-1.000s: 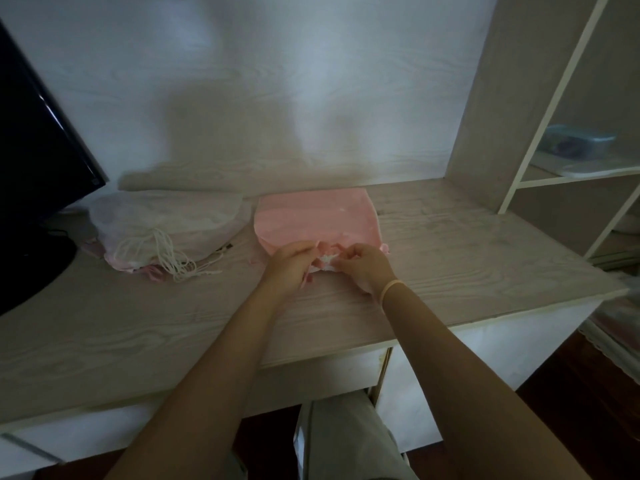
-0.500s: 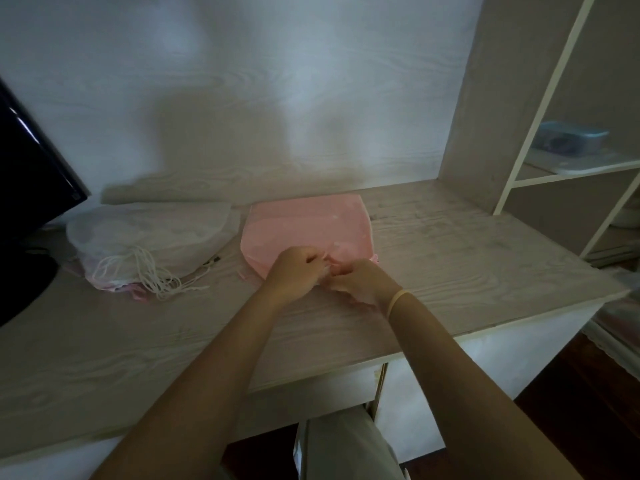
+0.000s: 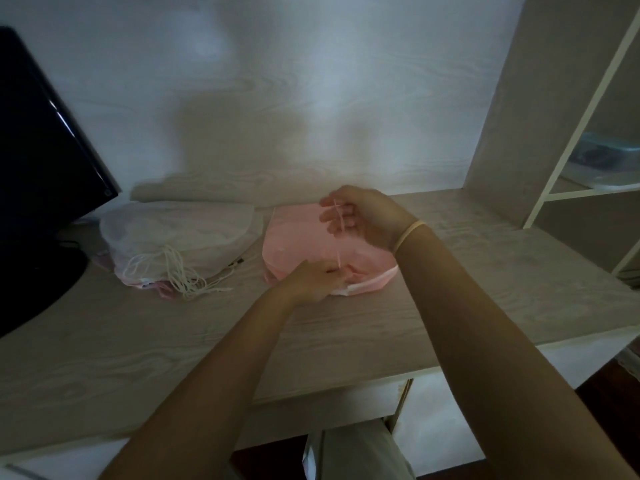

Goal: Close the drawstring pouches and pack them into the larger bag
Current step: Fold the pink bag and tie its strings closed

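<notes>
Lying flat near the middle of the desk (image 3: pixel 519 271), one pink drawstring pouch (image 3: pixel 294 237) has its gathered mouth turned toward the person at 6 o'clock; what is inside it cannot be seen. The left hand (image 3: pixel 313 280) rests on that mouth with fingers curled, pinching the bunched fabric where the cord leaves it. The right hand (image 3: pixel 363 218) is raised above the pouch at 12 o'clock from the left one, thumb and fingers pinched on a thin pink drawstring (image 3: pixel 337 237) that runs taut and nearly straight down to the pouch mouth. A pale band (image 3: pixel 408 233) circles the right wrist. At 9 o'clock from the pink pouch, just beside it but apart, sits one larger translucent white bag (image 3: pixel 176 233), slumped and rounded, with pale shapes faintly showing through its wall; they are too dim to count or name. A loose tangle of white cords (image 3: pixel 180 275) spills from its near edge onto the desk, with a bit of pink fabric beneath. A dark monitor (image 3: pixel 41 161) stands at far 9 o'clock, and a shelf unit (image 3: pixel 561 133) at 3 o'clock holds one clear lidded box (image 3: pixel 602 157).
</notes>
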The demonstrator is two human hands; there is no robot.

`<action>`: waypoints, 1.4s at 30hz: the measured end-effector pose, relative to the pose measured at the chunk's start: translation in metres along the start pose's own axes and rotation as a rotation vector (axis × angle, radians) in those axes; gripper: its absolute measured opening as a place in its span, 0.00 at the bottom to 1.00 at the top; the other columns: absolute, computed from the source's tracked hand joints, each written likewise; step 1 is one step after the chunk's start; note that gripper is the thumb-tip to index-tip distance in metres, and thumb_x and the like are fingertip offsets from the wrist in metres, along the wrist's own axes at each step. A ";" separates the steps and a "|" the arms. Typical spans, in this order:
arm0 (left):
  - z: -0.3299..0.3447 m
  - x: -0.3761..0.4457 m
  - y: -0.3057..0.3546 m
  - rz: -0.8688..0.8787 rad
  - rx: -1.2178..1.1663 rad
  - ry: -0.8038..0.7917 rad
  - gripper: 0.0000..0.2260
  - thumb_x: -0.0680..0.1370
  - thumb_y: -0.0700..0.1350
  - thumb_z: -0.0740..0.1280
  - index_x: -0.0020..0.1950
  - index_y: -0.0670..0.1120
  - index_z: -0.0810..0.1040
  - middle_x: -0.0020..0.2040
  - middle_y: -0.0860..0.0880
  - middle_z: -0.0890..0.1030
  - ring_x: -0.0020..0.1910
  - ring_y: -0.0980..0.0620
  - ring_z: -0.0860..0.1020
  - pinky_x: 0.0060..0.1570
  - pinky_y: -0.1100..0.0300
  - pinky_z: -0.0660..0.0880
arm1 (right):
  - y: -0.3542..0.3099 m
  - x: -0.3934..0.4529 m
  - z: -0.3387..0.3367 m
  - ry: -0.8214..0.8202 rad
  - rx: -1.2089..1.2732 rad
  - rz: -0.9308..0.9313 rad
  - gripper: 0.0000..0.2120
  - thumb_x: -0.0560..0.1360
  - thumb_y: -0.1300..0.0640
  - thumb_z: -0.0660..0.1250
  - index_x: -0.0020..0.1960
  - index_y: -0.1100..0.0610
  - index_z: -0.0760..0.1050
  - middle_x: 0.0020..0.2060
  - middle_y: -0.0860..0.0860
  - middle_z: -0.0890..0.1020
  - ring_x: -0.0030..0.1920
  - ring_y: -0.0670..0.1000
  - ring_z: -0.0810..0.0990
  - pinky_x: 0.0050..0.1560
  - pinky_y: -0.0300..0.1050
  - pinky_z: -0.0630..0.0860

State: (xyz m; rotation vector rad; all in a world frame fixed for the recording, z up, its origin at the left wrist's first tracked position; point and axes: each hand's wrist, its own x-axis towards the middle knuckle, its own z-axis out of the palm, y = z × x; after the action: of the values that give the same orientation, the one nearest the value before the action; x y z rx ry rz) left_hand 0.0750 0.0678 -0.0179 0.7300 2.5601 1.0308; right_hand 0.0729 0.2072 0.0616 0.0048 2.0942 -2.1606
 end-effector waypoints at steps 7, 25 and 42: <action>-0.008 0.007 -0.007 -0.074 -0.223 -0.026 0.18 0.82 0.46 0.62 0.31 0.47 0.70 0.23 0.53 0.71 0.23 0.58 0.67 0.31 0.63 0.66 | 0.017 0.016 -0.014 0.342 -0.516 -0.049 0.17 0.76 0.63 0.61 0.65 0.60 0.71 0.50 0.57 0.79 0.47 0.57 0.81 0.51 0.49 0.79; -0.019 0.012 -0.019 -0.153 -0.871 -0.122 0.13 0.79 0.38 0.58 0.35 0.40 0.71 0.25 0.49 0.69 0.19 0.57 0.59 0.18 0.67 0.51 | 0.069 -0.023 -0.005 0.324 -0.909 -0.338 0.04 0.73 0.64 0.70 0.46 0.59 0.83 0.43 0.53 0.84 0.42 0.48 0.77 0.45 0.39 0.74; -0.014 -0.008 -0.012 -0.020 -0.314 0.248 0.03 0.82 0.40 0.60 0.49 0.45 0.68 0.35 0.46 0.79 0.33 0.51 0.78 0.28 0.64 0.70 | 0.073 -0.022 0.016 0.198 -0.843 -0.221 0.08 0.69 0.60 0.73 0.42 0.55 0.74 0.39 0.52 0.82 0.40 0.50 0.78 0.44 0.42 0.75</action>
State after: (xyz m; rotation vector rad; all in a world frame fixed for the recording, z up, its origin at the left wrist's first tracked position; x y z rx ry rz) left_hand 0.0714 0.0479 -0.0162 0.5193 2.5041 1.5563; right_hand 0.1033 0.1910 -0.0084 -0.1045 3.0687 -1.2284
